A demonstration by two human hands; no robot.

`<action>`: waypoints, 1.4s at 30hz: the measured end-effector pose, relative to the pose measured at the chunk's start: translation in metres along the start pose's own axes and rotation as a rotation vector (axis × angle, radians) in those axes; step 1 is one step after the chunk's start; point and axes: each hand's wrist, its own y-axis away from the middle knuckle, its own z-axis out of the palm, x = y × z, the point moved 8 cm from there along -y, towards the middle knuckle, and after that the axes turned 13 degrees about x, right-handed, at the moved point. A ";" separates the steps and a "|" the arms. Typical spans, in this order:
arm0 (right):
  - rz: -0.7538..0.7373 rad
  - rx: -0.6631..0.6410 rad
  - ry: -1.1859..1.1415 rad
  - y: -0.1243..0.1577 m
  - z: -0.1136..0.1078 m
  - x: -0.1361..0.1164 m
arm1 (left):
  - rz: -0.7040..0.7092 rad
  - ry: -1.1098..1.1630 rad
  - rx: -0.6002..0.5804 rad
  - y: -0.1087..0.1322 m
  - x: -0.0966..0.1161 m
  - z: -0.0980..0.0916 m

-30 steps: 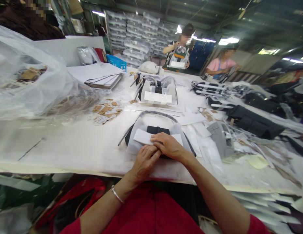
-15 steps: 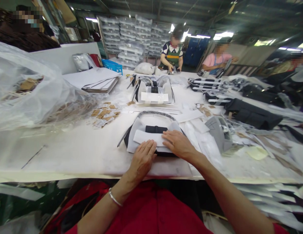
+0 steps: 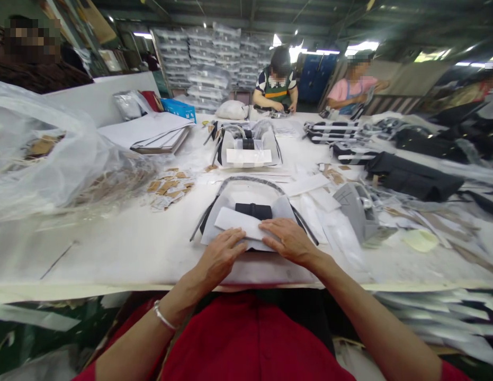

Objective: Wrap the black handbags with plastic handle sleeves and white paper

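Note:
In front of me on the table lies a black handbag (image 3: 264, 211), its body largely covered by a pale wrapping sheet (image 3: 212, 233). Its handle (image 3: 252, 181) arches away from me in a clear film. A white padded strip (image 3: 235, 220) rests slantwise across the bag's front, below the dark buckle tab. My left hand (image 3: 222, 254) lies with fingers outstretched on the near left edge of the strip and sheet. Flat on the strip's right end is my right hand (image 3: 289, 241), fingers spread. Both palms hide part of the bag's lower edge.
Farther back stands a second wrapped handbag (image 3: 248, 156). Cardboard tags (image 3: 170, 188) and a large plastic bag (image 3: 71, 153) lie left. A grey tape dispenser (image 3: 355, 211) and black bags (image 3: 415, 177) are at right. Two co-workers (image 3: 276, 87) work across the table.
My left hand has slid slightly left and my right hand a little down. The white strip now slants more, and more of the bag's right side strap shows.

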 end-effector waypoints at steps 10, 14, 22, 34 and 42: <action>-0.061 -0.149 0.015 -0.007 0.006 -0.005 | -0.051 -0.033 -0.151 -0.013 -0.007 -0.005; -0.016 -0.196 -0.043 -0.004 0.005 -0.003 | -0.058 -0.190 -0.278 -0.022 -0.008 -0.004; 0.034 -0.215 -0.271 -0.011 0.005 0.005 | -0.054 -0.088 -0.624 -0.044 -0.019 0.016; 0.092 -0.108 -0.380 -0.005 0.008 0.013 | -0.008 0.054 -0.725 -0.062 -0.024 0.020; 0.056 -0.033 -0.278 -0.001 -0.001 0.006 | 0.031 -0.117 -0.449 -0.044 -0.002 0.013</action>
